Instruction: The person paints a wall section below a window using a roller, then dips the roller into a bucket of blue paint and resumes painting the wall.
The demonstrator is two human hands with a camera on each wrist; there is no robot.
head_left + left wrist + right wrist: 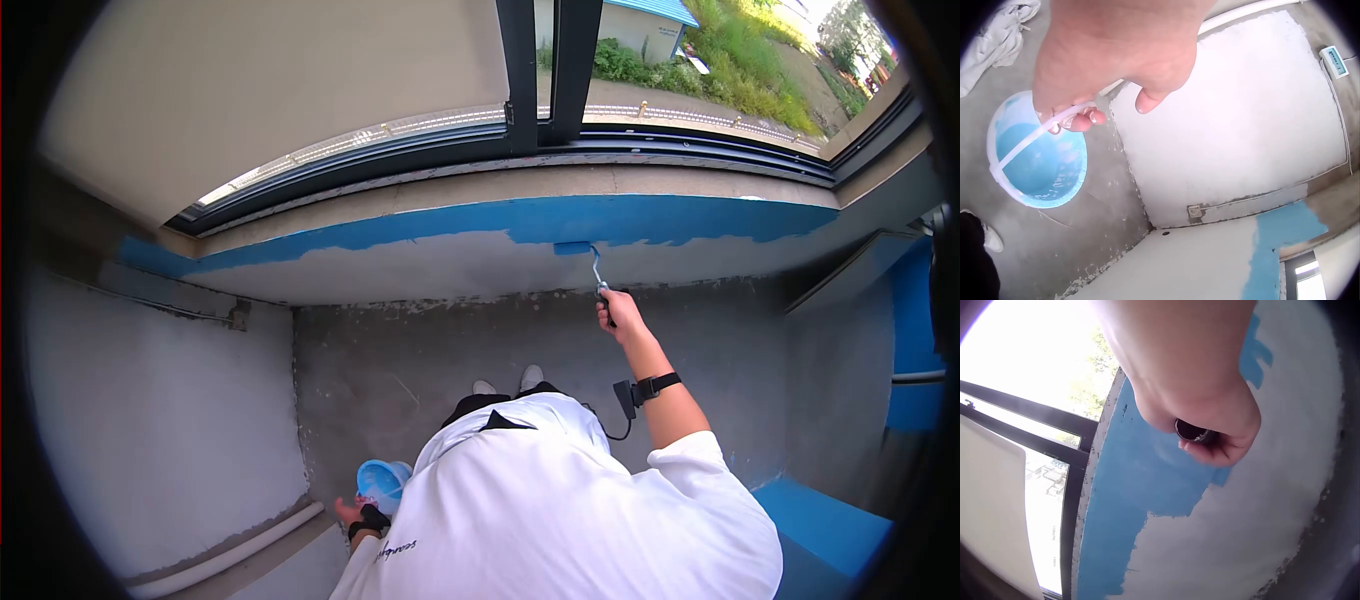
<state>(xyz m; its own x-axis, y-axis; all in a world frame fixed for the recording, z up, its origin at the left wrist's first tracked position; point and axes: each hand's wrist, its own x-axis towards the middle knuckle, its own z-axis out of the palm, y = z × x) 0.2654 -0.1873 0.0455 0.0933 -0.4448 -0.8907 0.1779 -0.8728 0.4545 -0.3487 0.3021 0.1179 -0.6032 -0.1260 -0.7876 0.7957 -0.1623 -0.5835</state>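
Note:
My right hand (622,316) grips the dark handle of a paint roller; the blue roller head (573,248) lies against the wall at the lower edge of the blue paint (450,222). In the right wrist view the fingers of the right hand (1210,425) curl round the handle end (1191,430), and the roller head is hidden. At the lower left, my left hand (352,512) holds up a bucket (384,484). Its pale handle (1025,141) runs over the curled fingers of the left hand (1110,69) in the left wrist view, with light blue paint (1032,159) inside.
A dark-framed window (520,80) stands above the painted strip. White shoes (531,377) are on the grey floor (380,370). A pipe (230,560) runs at the lower left, a blue surface (820,520) lies at the lower right, and a white cloth (997,47) lies on the floor.

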